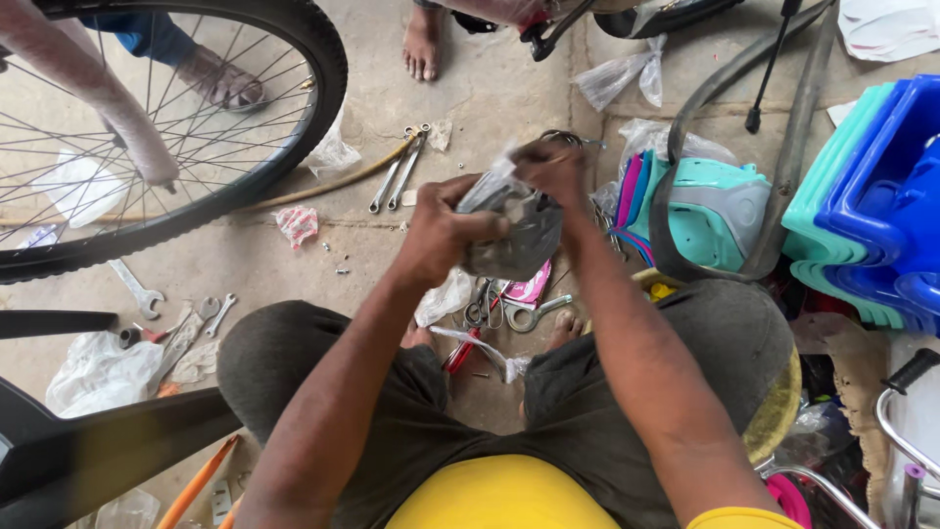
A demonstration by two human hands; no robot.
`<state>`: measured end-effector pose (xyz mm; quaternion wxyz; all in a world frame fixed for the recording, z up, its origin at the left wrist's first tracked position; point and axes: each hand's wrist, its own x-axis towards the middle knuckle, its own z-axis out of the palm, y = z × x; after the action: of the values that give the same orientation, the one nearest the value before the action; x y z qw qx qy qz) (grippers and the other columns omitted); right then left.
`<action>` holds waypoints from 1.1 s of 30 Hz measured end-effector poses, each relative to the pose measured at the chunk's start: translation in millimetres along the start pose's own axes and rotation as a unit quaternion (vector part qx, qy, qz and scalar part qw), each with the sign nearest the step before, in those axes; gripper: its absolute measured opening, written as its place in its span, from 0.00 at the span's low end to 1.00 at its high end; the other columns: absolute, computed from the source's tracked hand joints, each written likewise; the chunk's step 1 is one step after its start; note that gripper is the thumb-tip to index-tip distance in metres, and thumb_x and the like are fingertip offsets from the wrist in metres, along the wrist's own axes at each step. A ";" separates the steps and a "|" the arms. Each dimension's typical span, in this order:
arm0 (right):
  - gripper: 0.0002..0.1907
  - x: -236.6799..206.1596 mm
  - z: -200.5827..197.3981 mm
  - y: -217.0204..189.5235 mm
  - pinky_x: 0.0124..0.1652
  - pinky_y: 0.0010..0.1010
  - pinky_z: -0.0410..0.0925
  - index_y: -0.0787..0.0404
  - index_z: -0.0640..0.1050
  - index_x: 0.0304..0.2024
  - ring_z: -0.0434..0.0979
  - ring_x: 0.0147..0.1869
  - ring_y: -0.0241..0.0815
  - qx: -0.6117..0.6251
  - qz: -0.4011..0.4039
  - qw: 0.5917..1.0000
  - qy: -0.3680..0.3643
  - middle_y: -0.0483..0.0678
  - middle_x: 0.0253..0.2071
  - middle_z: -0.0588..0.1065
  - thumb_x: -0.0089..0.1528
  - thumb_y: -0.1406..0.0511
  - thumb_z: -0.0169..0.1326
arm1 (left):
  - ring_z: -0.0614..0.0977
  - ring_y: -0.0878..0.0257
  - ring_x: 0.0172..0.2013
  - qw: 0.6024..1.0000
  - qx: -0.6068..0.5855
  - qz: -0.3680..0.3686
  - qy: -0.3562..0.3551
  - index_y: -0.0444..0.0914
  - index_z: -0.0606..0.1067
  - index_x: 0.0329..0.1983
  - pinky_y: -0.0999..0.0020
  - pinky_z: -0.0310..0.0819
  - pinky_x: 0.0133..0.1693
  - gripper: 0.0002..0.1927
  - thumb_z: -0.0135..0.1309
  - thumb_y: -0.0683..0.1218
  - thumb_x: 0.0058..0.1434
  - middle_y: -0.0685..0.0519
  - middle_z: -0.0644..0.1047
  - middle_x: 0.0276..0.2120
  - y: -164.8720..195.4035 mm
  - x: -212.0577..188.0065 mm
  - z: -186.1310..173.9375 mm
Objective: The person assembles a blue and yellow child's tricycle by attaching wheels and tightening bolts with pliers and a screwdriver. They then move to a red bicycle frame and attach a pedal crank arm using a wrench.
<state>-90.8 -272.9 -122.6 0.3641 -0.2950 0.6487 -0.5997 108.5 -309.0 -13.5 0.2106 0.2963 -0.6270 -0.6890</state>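
Your hands grip a clear bag (514, 230) with grey contents. Your shirt (499, 495) is yellow, your shorts (685, 343) dark grey. The tyre (318, 59) is black with silver spokes. The bins (881, 196) at your right are blue and teal, the spanners (397, 176) silver, the floor (490, 88) pale grey.

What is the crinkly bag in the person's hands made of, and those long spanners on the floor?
The bag held by the left hand and right hand looks like thin clear plastic film: see-through, wrinkled, shiny highlights. The two spanners seem to be bare metal, probably steel: silver-grey with a dull gleam.
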 end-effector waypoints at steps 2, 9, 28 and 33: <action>0.04 -3.1 13.6 10.0 0.33 0.24 0.72 0.65 0.84 0.38 0.78 0.33 0.31 0.012 -0.039 0.997 -0.066 0.44 0.32 0.81 0.60 0.73 0.60 | 0.84 0.61 0.27 0.996 -0.085 0.014 -0.033 0.28 0.79 0.47 0.68 0.82 0.33 0.24 0.62 0.44 0.46 0.46 0.83 0.32 -5.5 -2.2 -11.7; 0.14 -10.8 17.8 -30.1 0.43 0.26 0.75 0.64 0.81 0.46 0.82 0.41 0.33 0.089 -0.022 0.994 -0.054 0.44 0.41 0.82 0.56 0.71 0.61 | 0.78 0.65 0.28 0.984 -0.143 0.103 -0.023 0.27 0.79 0.41 0.69 0.73 0.33 0.16 0.55 0.42 0.52 0.50 0.79 0.28 -15.9 -5.0 -36.1; 0.31 -77.0 11.7 -87.2 0.46 0.35 0.77 0.63 0.76 0.47 0.85 0.45 0.43 -0.234 -0.253 0.931 -0.125 0.49 0.42 0.81 0.52 0.52 0.75 | 0.77 0.66 0.27 0.961 0.181 0.151 0.142 0.29 0.81 0.36 0.66 0.72 0.30 0.16 0.57 0.49 0.67 0.52 0.78 0.27 21.7 7.4 -11.9; 0.31 -92.4 30.6 -97.1 0.43 0.38 0.74 0.62 0.73 0.39 0.80 0.42 0.48 -0.269 -0.372 0.888 -0.023 0.52 0.39 0.76 0.48 0.54 0.78 | 0.73 0.65 0.18 0.952 0.141 0.029 0.272 0.31 0.79 0.26 0.62 0.65 0.22 0.17 0.53 0.47 0.67 0.52 0.76 0.20 16.6 14.2 -11.2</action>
<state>-19.0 -224.8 -15.7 0.0357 -0.6150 0.6192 -0.4870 104.3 -328.8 0.4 0.3493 0.4804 -0.6450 -0.4809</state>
